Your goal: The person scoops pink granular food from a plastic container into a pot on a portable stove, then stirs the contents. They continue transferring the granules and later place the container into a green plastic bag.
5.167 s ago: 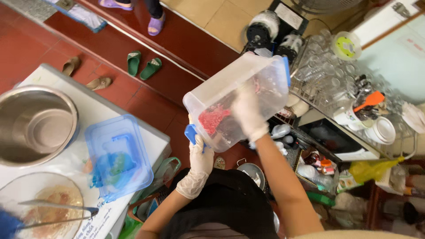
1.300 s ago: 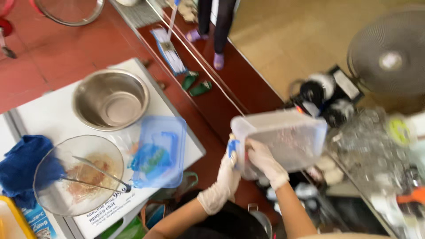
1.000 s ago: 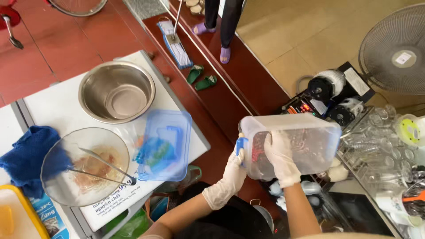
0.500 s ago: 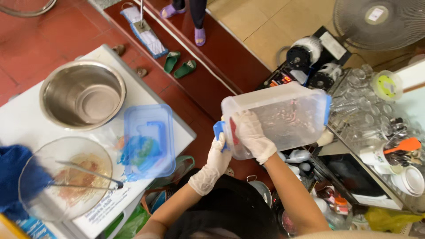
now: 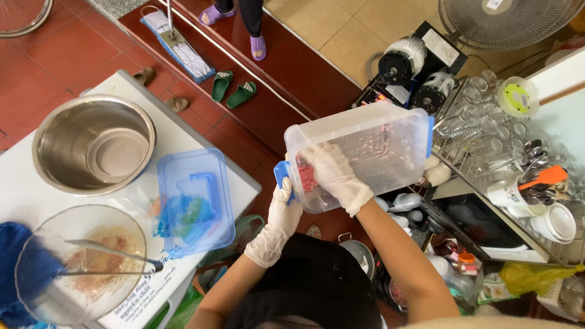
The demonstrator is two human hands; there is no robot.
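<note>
I hold a clear plastic container [image 5: 372, 146] with blue clips tilted in the air, to the right of the white table [image 5: 183, 128]. My left hand [image 5: 283, 210], in a white glove, grips the container's near end by its blue clip. My right hand [image 5: 335, 176], also gloved, reaches inside the container and touches a small lump of red minced meat [image 5: 306, 178] at its lower corner. The container's blue lid [image 5: 194, 201] lies flat on the table.
A steel bowl [image 5: 91, 143] and a glass bowl [image 5: 79, 262] with utensils and meat residue stand on the table beside a blue cloth [image 5: 15, 268]. A dish rack with glasses [image 5: 487, 134], a fan [image 5: 506, 21], a mop [image 5: 177, 45] and another person's feet [image 5: 237, 21] lie around.
Over the frames the container has gone from holding a large mass of red meat to a small lump. My view has shifted, and my right hand stays inside the container.
</note>
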